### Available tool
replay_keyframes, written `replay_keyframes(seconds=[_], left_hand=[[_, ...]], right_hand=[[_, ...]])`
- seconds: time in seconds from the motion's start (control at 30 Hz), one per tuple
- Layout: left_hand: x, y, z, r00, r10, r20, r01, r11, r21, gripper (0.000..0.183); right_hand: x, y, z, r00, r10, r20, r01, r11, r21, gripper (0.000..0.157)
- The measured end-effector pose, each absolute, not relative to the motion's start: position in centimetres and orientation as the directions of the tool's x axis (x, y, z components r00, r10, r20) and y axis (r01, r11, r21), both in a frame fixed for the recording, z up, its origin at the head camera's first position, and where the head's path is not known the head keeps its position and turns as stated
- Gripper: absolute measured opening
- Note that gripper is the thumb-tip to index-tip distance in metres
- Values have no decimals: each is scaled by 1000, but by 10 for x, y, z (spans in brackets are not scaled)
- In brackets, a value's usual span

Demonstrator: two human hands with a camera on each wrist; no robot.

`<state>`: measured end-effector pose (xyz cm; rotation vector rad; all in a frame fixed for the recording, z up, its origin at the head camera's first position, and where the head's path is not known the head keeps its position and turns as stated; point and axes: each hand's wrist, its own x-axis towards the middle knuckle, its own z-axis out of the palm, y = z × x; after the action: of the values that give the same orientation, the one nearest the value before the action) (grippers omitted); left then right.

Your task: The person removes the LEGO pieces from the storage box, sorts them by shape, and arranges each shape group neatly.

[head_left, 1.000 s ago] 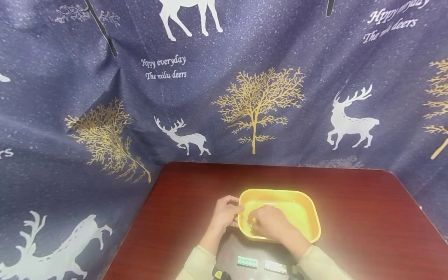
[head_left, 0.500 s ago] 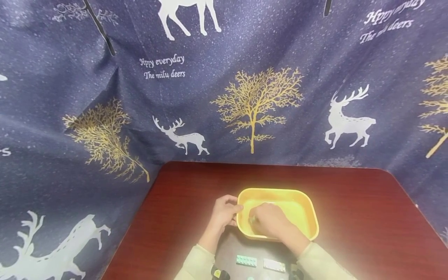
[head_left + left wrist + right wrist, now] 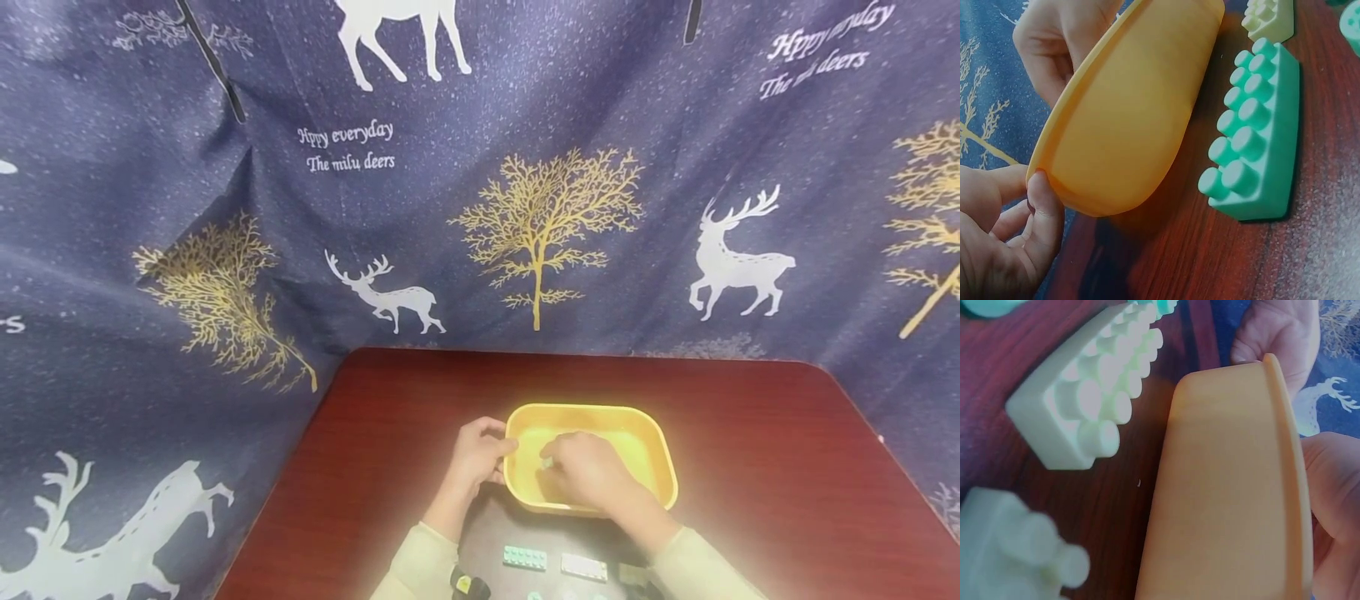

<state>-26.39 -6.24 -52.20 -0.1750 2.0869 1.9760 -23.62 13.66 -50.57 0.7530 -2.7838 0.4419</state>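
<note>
A yellow plastic tub point(image 3: 592, 507) stands on the table. My left hand point(image 3: 477, 454) grips its left rim, thumb at the top edge and fingers outside, as the left wrist view shows up close. Inside the tub, my right hand point(image 3: 588, 468) is bent down with curled fingers. It pinches a small pale green piece point(image 3: 547, 463), mostly covered by the fingers. Both wrist views have the tub wall in front of the right hand's fingertips. On the near side of the tub lie a green toy building brick point(image 3: 1257, 137) and a pale cream one point(image 3: 1085, 394), studs facing the tub.
Another pale brick point(image 3: 1010, 550) lies by the right forearm. More small green pieces point(image 3: 535, 596) show at the bottom edge of the head view. The dark red table point(image 3: 750, 433) reaches back to a blue cloth point(image 3: 420, 208) printed with deer and trees.
My right hand has shifted slightly right and up inside the tub, with the pale green piece showing at its fingertips. My left hand keeps its grip on the rim.
</note>
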Motion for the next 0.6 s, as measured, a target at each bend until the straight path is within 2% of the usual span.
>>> replay_keyframes(seconds=[0.43, 0.6], left_hand=[[-263, -61, -520, -958, 81, -276, -270, 79, 960, 38], [-264, -61, -522, -958, 81, -274, -267, 88, 960, 37]], right_hand=[[-198, 163, -501, -848, -354, 395, -488, 812, -319, 18], [-182, 177, -500, -866, -317, 386, -450, 832, -326, 22]])
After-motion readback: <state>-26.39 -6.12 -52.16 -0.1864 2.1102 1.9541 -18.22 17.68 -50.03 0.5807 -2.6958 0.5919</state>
